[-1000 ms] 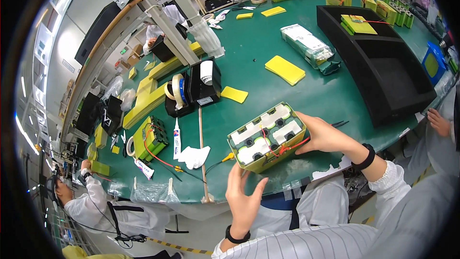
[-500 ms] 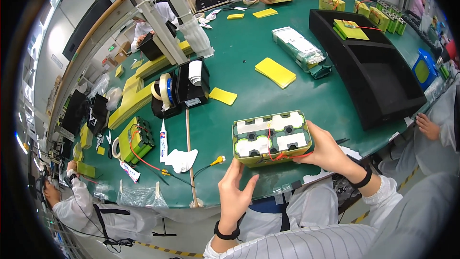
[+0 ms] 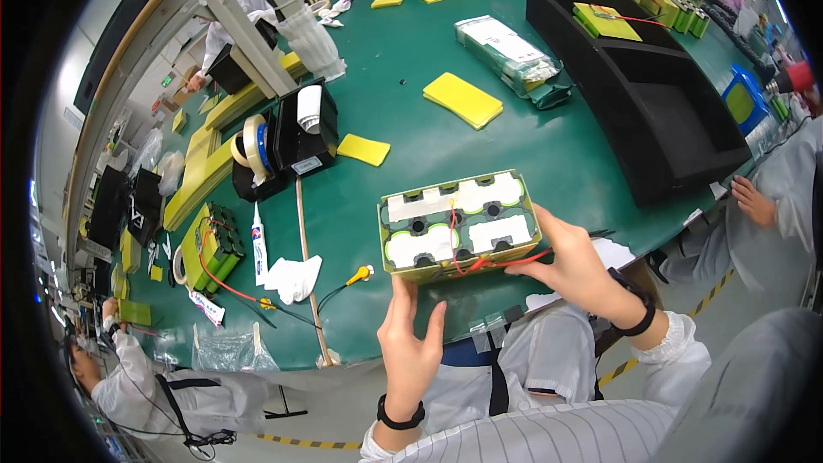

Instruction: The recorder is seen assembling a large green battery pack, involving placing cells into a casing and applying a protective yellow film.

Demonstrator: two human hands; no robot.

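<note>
A boxy battery pack (image 3: 459,221) with yellow-green sides is in front of me near the table's edge. White pads, dark cell holders and a red wire (image 3: 489,264) show on its upper face. My right hand (image 3: 573,267) is closed on the pack's right end, thumb by the red wire along the near edge. At the near left corner, the fingers of my left hand (image 3: 410,351) reach beneath the pack, their tips hidden, while the thumb stands away from it. A yellow connector (image 3: 361,274) on a black cable lies left of the pack.
The green table (image 3: 386,60) bears yellow sheets (image 3: 463,100), a plastic-wrapped package (image 3: 510,56) and a large black tray (image 3: 639,94). Leftward are tape rolls (image 3: 255,150), a glue tube (image 3: 259,244), white cloth (image 3: 293,279) and another pack (image 3: 210,249). Co-workers sit around the table.
The whole view has shifted, so the table and its things appear farther left and higher. Both hands stay at the battery pack, which has hardly moved on the table.
</note>
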